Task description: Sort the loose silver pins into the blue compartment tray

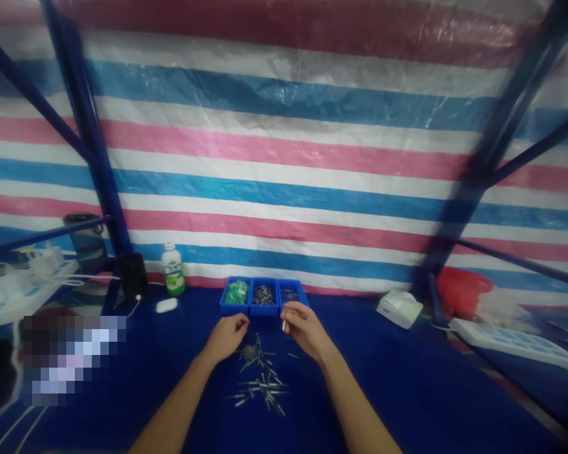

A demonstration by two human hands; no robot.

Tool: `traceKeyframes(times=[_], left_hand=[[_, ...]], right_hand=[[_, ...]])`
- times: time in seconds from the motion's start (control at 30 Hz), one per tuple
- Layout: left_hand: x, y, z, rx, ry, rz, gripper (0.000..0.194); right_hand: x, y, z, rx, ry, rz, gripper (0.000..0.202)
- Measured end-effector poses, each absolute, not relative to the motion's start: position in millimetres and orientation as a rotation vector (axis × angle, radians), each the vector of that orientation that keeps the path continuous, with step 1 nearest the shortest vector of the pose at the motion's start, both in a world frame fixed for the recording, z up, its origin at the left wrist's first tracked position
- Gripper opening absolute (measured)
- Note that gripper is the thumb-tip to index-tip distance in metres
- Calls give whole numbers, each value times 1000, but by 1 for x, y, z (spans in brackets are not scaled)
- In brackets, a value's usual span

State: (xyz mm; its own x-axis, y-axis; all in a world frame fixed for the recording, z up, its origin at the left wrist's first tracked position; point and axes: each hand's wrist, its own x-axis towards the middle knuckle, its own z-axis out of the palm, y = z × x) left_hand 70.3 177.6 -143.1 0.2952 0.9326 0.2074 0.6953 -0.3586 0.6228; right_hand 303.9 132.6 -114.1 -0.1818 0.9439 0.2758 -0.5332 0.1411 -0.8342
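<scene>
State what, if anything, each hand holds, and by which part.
The right hand pinches a small silvery piece; which part is unclear. For the left hand, I cannot tell.

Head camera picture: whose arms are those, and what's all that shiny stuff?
There's no robot here. A person wears the camera on their head, so it looks down at their own bare left hand and right hand. On the blue table lie thin metal pieces, in front of three blue boxes. One box holds something green; the other two hold small metal bits. The right hand pinches a small shiny piece; I can't tell whether the left holds anything.
</scene>
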Motion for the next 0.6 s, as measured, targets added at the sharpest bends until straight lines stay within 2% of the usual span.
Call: traceKeyframes(times=[0.07, 0.37, 0.6], left_hand=[[70, 178, -144, 2159, 1448, 776, 21], [70, 183, -147, 2200, 1443, 797, 19], [71, 176, -143, 2166, 1455, 783, 19]], right_hand=[[304, 133, -116, -468, -992, 1451, 22], [298, 125, -106, -169, -839, 1668, 27], [296, 135, -116, -632, -956, 1619, 33]])
